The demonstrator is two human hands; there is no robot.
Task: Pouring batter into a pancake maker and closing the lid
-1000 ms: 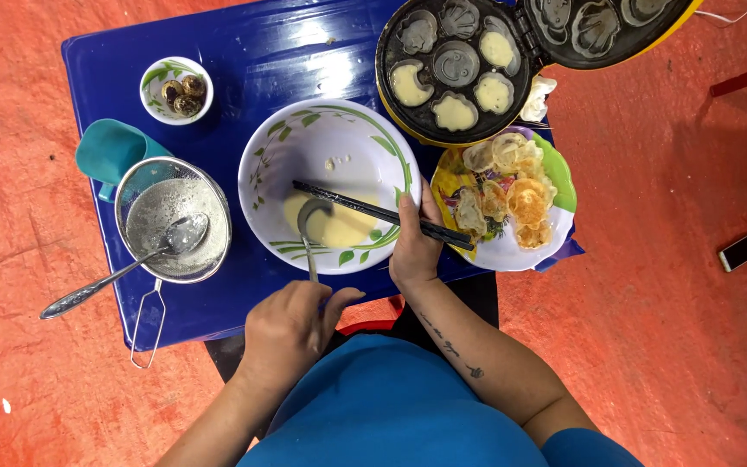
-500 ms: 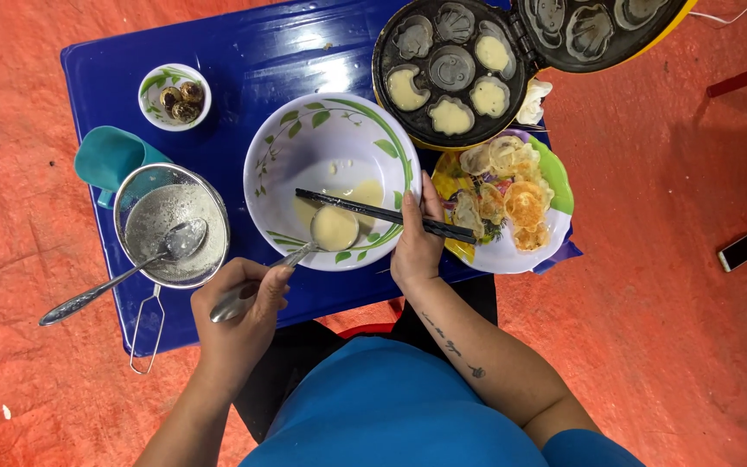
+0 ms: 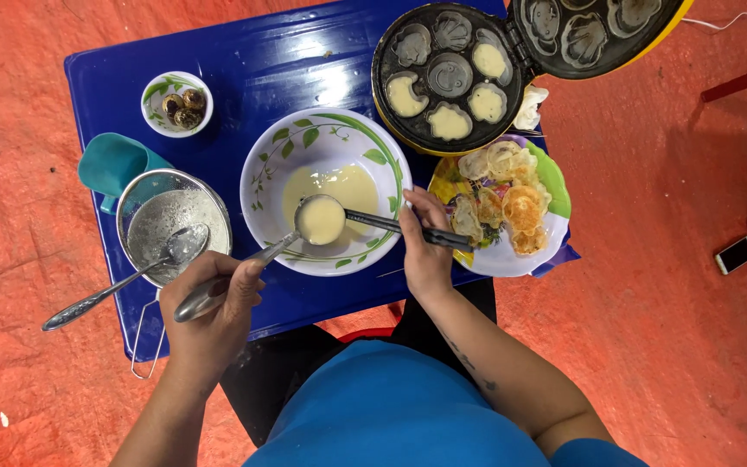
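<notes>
On the blue tabletop (image 3: 304, 60) sit two patterned bowls, one strainer and one plate. Your left hand (image 3: 209, 316) is closed around one ladle (image 3: 320, 220), full of batter, over the large bowl (image 3: 326, 192); your right hand (image 3: 425, 242) pinches dark tongs (image 3: 391, 225) at the bowl's rim.

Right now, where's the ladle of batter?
In the head view, the ladle sits over the leaf-patterned bowl at table centre, held by the left hand.

The left hand (image 3: 211, 313) is curled in a closed grip, knuckles up, its forearm running down toward 7 o'clock. The right hand (image 3: 424, 246) sits at its 2 o'clock, fingers pinched shut, with the tattooed forearm stretching toward 5 o'clock.
</notes>
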